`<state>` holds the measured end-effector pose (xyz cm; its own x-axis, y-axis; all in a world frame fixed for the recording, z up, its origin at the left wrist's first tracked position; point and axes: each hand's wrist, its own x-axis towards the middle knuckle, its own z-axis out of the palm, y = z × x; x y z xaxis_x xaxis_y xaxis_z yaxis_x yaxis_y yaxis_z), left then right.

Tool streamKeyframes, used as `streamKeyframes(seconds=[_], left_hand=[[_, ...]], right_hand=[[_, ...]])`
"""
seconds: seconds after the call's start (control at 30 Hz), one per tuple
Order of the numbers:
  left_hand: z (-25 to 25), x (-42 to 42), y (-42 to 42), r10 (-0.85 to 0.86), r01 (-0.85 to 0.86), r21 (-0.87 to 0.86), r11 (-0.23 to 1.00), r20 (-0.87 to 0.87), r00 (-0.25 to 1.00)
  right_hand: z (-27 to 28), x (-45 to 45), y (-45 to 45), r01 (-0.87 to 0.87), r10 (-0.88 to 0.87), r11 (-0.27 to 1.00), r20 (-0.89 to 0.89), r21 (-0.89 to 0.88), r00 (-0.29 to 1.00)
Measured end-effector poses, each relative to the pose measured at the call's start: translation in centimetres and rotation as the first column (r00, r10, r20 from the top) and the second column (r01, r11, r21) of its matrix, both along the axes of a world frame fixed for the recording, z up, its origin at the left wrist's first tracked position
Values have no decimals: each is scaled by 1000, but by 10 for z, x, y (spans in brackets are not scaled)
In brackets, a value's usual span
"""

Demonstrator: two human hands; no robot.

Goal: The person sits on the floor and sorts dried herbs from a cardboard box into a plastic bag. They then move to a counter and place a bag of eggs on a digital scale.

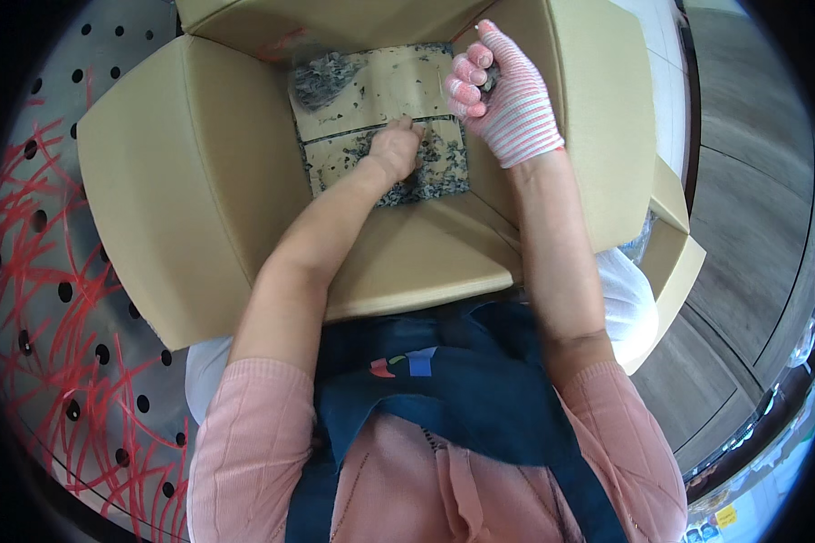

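Observation:
An open cardboard box point(407, 251) stands before me, its flaps spread. My bare left hand point(397, 146) reaches down to the box floor, fingers bent among loose dark dried flakes point(441, 186). Its fingertips are partly hidden, so I cannot tell whether they grip any. My right hand point(506, 95), in a pink-and-white striped knit glove, is raised by the box's right wall. Its fingers curl around a small clump of dark flakes point(490, 78). A clear plastic bag of similar flakes point(322, 80) lies in the far left corner of the box.
At left is a grey metal panel point(47, 332) with round holes and tangled thin red strips point(95, 292). Another cardboard box point(676, 271) sits at right, beside clear plastic point(638, 237). Grey wood-look boards point(754, 190) lie further right.

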<state>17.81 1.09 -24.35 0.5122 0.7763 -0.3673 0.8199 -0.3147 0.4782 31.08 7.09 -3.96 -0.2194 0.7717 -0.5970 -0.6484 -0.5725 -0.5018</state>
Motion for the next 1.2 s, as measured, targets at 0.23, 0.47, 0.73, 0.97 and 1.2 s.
streamKeyframes(seconds=[0.23, 0.47, 0.73, 0.97, 1.2], left_hand=[[-17, 32, -24, -182, 186, 7, 982, -180, 967], [-76, 10, -41, 83, -66, -90, 994, 192, 978], [-30, -13, -24, -204, 208, -65, 976, 60, 977], [-42, 3, -45, -20, 64, -260, 963, 166, 986], [46, -26, 26, 447, -425, -140, 895, 302, 842]], right_hand=[[-5, 4, 6, 80, -82, 996, -63, -36, 995], [-10, -7, 3, 74, -71, 991, 28, -111, 997], [-27, 2, 5, 108, -99, 988, 86, -108, 991], [-44, 6, 1, 76, -50, 992, 231, -103, 972], [-50, 3, 3, 84, -47, 991, 322, -102, 946]])
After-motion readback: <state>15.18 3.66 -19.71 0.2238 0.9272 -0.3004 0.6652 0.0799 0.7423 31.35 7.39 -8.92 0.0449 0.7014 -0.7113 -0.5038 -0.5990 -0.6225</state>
